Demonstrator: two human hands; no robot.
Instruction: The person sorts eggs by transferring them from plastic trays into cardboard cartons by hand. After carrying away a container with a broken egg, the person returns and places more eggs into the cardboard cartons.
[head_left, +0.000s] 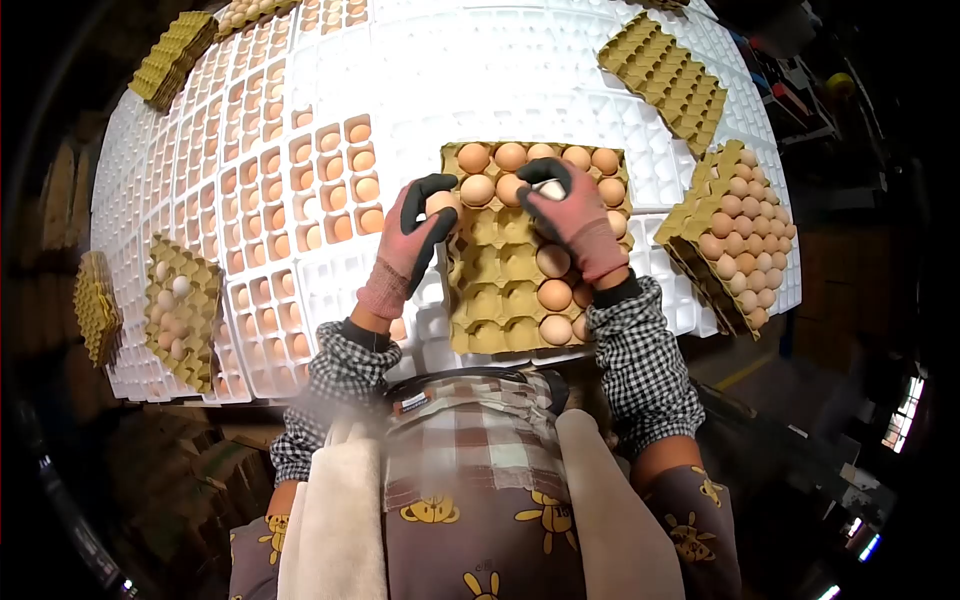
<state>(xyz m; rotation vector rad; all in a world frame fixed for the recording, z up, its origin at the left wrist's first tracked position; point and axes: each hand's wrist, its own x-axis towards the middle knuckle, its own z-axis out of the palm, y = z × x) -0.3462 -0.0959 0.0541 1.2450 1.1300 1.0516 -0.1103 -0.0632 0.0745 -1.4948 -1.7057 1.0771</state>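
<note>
"Two hands in gloves, pinkish-red with black fingers: what does each hold?"

"The left hand (412, 228) pinches a smooth light-brown egg (443, 207) between thumb and fingers, right at the left edge of the yellow-brown moulded pulp tray (487, 268). The right hand (572, 212) has its thumb and fingers closed around a pale, almost white egg (552, 188), above the upper part of that same tray."

"And in the tray?"

"Brown eggs (510, 156) fill the top row, more sit in the row below, and others line the lower right side. Bare cups show at the lower left."

"Any brand or writing?"

"A small dark label with some red (411, 402) is on the brown-and-white checked cloth (470, 440) at the waist, but its lettering is too small to read. The grey garment (440, 545) bears yellow cartoon animals; the tiny marks between them are illegible to me."

"What surrounds the tray?"

"White moulded trays (450, 70) spread across the surface, those on the left with brown eggs in square cells. To the right stands a tilted stack of yellow-brown pulp trays (690, 215), its top loaded with eggs."
</note>
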